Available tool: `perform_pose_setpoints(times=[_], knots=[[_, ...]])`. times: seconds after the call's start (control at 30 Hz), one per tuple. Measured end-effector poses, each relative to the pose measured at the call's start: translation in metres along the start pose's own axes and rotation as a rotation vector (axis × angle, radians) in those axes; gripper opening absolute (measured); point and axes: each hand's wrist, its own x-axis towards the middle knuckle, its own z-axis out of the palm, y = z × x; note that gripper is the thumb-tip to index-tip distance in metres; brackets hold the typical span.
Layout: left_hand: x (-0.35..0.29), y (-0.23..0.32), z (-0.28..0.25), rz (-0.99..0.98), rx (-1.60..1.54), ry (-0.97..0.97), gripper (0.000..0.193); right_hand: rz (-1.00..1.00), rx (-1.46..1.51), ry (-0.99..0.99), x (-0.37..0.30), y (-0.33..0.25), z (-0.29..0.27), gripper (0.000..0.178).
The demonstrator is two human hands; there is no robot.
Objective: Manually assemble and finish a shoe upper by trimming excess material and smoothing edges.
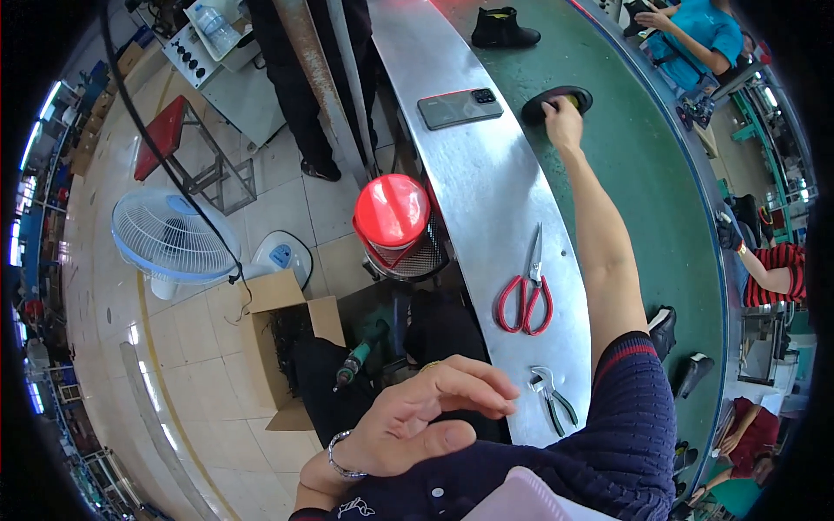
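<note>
My right hand [565, 126] reaches out over the green conveyor belt [621, 174], its fingers closed on the opening of a black shoe [578, 94]. Close to my chest, my left hand [426, 417] hovers with its fingers apart and holds nothing. On the metal bench strip [486, 200] along the belt lie red-handled scissors [525, 300], pliers with dark green handles [552, 399] and a grey phone [460, 108]. A black ankle boot [504, 30] stands farther up the belt. A green power screwdriver [358, 356] is by my legs, below the bench.
A red-lidded bucket [392, 211] stands against the bench's left edge. Left of my legs are an open cardboard box [265, 347], a fan [169, 230] and a red stool [163, 139]. More shoes [693, 373] lie along the belt's right side, where other people work.
</note>
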Motion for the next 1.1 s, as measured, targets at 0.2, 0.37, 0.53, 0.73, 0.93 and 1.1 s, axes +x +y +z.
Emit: perform_pose_setpoints(times=[0.2,0.37,0.53,0.73,0.93,1.1], knots=[[-0.036,-0.019,-0.006,0.029,0.141,0.221,0.021,0.209,0.233,0.101,-0.023,0.028,-0.095,0.031],[-0.047,-0.034,-0.009,0.013,0.403,0.329,0.026,-0.009,0.390,0.036,-0.069,-0.067,-0.212,0.030],[-0.043,-0.055,-0.001,-0.001,0.778,0.313,0.075,-0.036,0.657,-0.131,-0.178,-0.182,-0.311,0.020],[-0.057,-0.097,-0.021,0.141,0.810,-0.027,0.104,0.180,1.000,-0.604,-0.272,-0.245,-0.307,0.016],[-0.118,-0.128,-0.034,0.119,0.540,0.248,0.112,0.187,1.135,-0.704,-0.310,-0.255,-0.266,0.025],[-0.167,-0.128,-0.038,0.142,0.675,0.451,0.128,0.077,0.545,-0.569,-0.347,-0.193,-0.250,0.032]])
